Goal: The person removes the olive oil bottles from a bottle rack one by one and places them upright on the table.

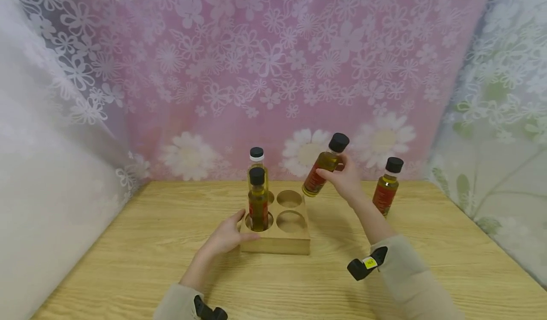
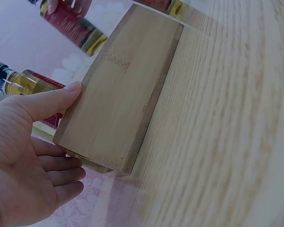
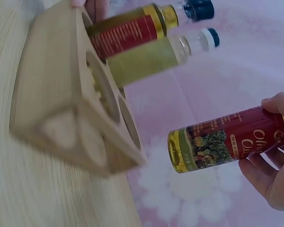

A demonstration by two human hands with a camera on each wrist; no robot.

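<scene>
Pale wood makes up both the table [image 1: 128, 244] and the square holder [image 1: 275, 245], whose near edge runs left to right, with tabletop grain stretching from it toward the person and out to the left. The left hand [image 1: 224, 237] rests spread at the holder's near left corner, thumb laid along the top of the near face and the other fingers at the left side.

The right hand [image 1: 346, 180] pinches a red-labelled bottle [image 1: 314, 180] between thumb and fingers. This bottle is tilted, its black cap toward the right and its base toward the holder's far right corner; the right wrist view shows a gap between base and holder. The holder's right pair of round holes [image 1: 291, 221] show their rims and inner walls.

In the near left hole stands a dark oil bottle [image 1: 258, 208]; just beyond it, on the far left, is a paler bottle [image 3: 149, 60] with a white collar. Well to the right, another red-labelled bottle with a black cap [image 1: 384, 189] stands on the tabletop, its lower part partly behind the right forearm. Pink flowered cloth [image 1: 265, 73] rises along the table's far edge, with whitish cloth [image 1: 508, 144] bounding the right.
</scene>
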